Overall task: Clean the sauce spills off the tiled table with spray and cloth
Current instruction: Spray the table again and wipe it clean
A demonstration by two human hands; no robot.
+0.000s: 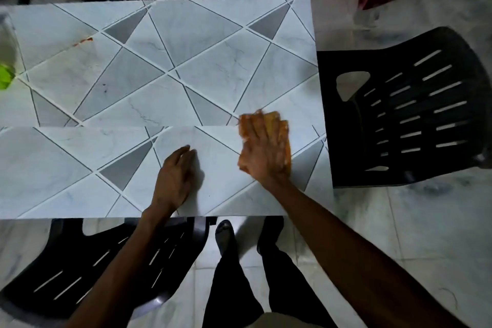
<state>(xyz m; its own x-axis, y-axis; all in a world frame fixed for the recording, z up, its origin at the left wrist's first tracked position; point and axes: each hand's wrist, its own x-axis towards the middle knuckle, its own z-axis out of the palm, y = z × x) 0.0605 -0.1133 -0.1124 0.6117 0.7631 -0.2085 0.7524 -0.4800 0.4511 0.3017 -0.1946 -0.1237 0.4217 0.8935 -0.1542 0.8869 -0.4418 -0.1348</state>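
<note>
Head view: right hand (262, 146) presses flat on the orange cloth (285, 129), near-right on the tiled table (186, 34); its long axis runs near-far, mostly hidden. Left hand (175, 176) rests loosely curled, empty. Spray bottle (5, 61) far-left, blurred, cropped.

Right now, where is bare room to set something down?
Free: the middle of the tiled table, between sauce spill and cloth, and its near-left corner beside the left hand. Crowded: near-right, under the right hand; left edge by the spray bottle.

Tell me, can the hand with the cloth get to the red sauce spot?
Probably, with a long stretch: only bare tiled table lies between the right hand, pressing the orange cloth, and the sauce spill far across.
</note>
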